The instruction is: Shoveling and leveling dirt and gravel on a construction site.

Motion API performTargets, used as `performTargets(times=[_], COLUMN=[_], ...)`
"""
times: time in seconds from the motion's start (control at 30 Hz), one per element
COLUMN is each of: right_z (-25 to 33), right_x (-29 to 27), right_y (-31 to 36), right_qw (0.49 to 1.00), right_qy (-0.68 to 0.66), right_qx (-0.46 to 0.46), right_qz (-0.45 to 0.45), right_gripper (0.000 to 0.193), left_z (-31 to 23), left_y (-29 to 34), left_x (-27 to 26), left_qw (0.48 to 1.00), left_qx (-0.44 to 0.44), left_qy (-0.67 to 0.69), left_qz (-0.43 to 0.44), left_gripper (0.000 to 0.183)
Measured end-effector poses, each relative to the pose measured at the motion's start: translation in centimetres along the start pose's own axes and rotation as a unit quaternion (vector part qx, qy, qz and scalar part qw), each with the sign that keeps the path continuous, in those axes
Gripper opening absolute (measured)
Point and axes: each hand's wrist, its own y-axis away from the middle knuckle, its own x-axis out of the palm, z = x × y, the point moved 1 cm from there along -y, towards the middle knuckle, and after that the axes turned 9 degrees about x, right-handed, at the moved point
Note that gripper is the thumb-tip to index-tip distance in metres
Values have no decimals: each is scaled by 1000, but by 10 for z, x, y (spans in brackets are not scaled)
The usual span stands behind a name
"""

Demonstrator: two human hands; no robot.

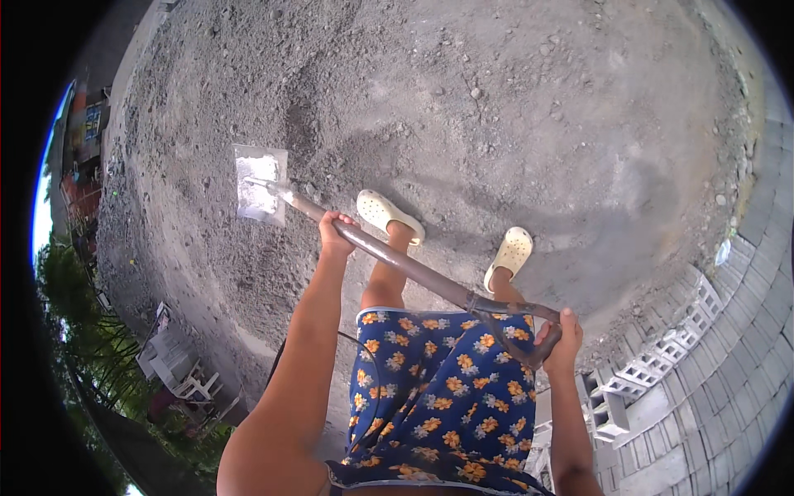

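Observation:
A shovel (405,263) slants across my body from upper left to lower right. Its square metal blade (261,202) lies at the left over grey gravelly soil, with a bright glare on it. Partway up the shaft, my left hand (337,232) is wrapped round the brown pole. At the other end my right hand (565,345) grips the D-shaped handle (514,347) in front of my blue flowered shorts. Whether the blade touches the soil or hovers just above it, I cannot tell.
My feet in cream clogs (379,209) stand apart on gravelly ground (463,99). Hollow concrete blocks (662,345) and a grey block wall (728,380) line the right. A white plastic chair (198,382) and green plants (66,289) are at the far left.

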Motion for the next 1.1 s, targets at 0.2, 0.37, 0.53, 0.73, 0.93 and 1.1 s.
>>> performTargets(times=[0.2, 0.37, 0.53, 0.73, 0.93, 1.1], right_z=[89, 171, 208, 140, 33, -33], right_x=[-212, -247, -173, 74, 265, 222], right_y=[76, 134, 43, -45, 21, 58], right_qw=[958, 897, 896, 923, 934, 962], right_qy=[-12, 119, 216, 312, 294, 200], right_qx=[-38, -154, -94, -156, -169, -170], right_qz=[-285, -397, -376, -164, -110, -72], right_gripper=[36, 38, 38, 35, 34, 28], left_z=[295, 391, 334, 128, -27, -48], left_y=[103, 182, 78, -105, -191, -163], left_x=[110, 162, 152, 105, 13, -45], left_qw=[948, 907, 922, 950, 956, 960], left_qx=[-303, -397, -368, -230, -188, -178], left_qy=[-9, 34, 105, 194, 210, 193], left_qz=[98, 136, 52, 82, 81, 97], left_gripper=[13, 11, 10, 10, 9, 11])
